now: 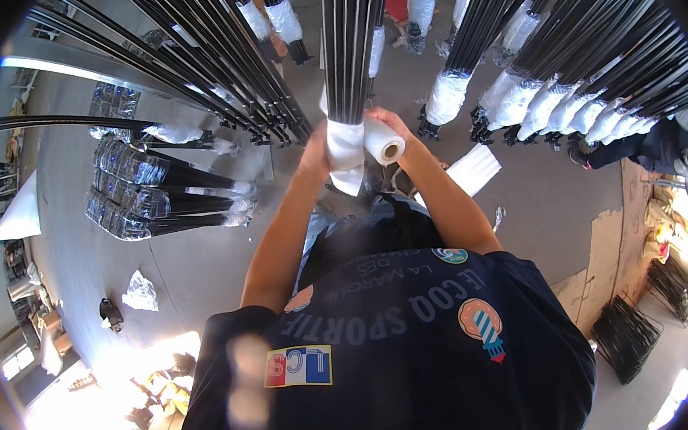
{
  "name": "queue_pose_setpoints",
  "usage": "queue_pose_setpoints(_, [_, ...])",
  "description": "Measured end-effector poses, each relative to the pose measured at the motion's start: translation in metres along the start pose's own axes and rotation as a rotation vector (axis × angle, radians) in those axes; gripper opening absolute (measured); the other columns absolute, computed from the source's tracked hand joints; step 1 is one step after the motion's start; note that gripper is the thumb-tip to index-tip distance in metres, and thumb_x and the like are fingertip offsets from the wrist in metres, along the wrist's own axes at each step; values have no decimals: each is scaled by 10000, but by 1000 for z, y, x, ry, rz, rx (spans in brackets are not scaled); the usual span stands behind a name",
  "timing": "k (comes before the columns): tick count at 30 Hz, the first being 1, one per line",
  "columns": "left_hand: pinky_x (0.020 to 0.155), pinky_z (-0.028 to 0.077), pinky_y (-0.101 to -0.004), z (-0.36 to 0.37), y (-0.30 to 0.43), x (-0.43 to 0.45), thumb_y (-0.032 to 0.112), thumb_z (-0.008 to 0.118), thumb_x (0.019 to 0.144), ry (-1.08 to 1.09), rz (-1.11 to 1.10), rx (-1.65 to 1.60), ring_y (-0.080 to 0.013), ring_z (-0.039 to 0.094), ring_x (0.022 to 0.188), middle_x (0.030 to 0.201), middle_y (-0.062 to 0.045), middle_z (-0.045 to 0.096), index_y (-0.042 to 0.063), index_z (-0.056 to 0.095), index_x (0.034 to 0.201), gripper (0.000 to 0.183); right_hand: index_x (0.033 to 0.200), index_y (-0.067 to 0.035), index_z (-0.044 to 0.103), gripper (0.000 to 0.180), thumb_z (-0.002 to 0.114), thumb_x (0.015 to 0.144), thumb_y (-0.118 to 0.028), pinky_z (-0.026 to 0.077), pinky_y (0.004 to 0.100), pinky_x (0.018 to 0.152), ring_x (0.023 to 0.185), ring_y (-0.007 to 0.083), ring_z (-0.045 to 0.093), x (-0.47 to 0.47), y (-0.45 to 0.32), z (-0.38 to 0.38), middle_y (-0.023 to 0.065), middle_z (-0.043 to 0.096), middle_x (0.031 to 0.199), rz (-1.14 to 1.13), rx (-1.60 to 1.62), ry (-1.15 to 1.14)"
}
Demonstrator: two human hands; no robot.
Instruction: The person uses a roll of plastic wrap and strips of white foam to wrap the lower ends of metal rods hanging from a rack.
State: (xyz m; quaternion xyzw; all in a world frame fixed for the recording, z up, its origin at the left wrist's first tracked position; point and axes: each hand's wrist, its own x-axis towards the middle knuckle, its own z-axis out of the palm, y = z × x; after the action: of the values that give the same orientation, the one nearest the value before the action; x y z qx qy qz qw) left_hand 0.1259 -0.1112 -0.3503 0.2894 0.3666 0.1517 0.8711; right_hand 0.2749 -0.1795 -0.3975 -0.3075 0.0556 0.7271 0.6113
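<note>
A bundle of long black rods (343, 51) stands upright in front of me, its lower part covered by a white wrap (346, 148). My left hand (315, 150) grips the left side of this wrap, with the fingers hidden behind it. On the right, my right hand (390, 125) holds a roll of plastic film (382, 141) with a cardboard core, close against the bundle. White material hangs down to a point below the rods.
More black rod bundles (449, 91) with film-wrapped ends stand at right and loose rods (235, 66) lean at left. Plastic-wrapped packs (130, 195) lie on the floor at left. White sheets (474, 171) lie near my legs. Another person (648, 148) is at far right.
</note>
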Motion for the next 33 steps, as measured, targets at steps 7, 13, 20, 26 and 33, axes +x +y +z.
queue_pose_setpoints(7, [953,375,-407,-12,-1,7,373,323,922,-183,56,-93,-275,494,1096,1199,-115,503,43,390,1248,469,910,-19,558,263,513,781,-244,510,328,606,650,216,611,-11,1,6,102,614,796,-17,-10,-21])
queue_pose_setpoints(13, [961,349,-350,-10,6,-19,328,584,823,-435,417,448,-202,461,1122,1220,-93,479,37,325,1301,616,960,3,546,335,531,750,-259,505,341,629,706,236,609,-22,-1,0,127,609,828,-26,50,-40])
queue_pose_setpoints(20, [840,435,-307,2,19,-12,179,734,690,-289,143,624,-163,565,944,1011,-87,606,-6,536,1119,508,1057,25,486,502,587,678,-288,490,349,697,792,278,586,-74,1,-2,176,580,896,-356,16,133])
queue_pose_setpoints(26, [808,449,-300,2,14,-3,165,719,693,-268,152,605,-168,585,892,988,-103,614,-37,557,1076,463,1111,7,492,529,583,633,-202,500,316,692,757,240,595,-148,14,-6,131,553,996,-166,-245,170])
queue_pose_setpoints(33, [869,412,-309,8,13,10,175,696,700,-316,51,561,-189,557,963,1037,-78,599,-14,534,1114,483,1192,6,476,713,651,523,-164,454,288,772,803,191,580,-132,38,18,124,552,1046,-181,-766,-33])
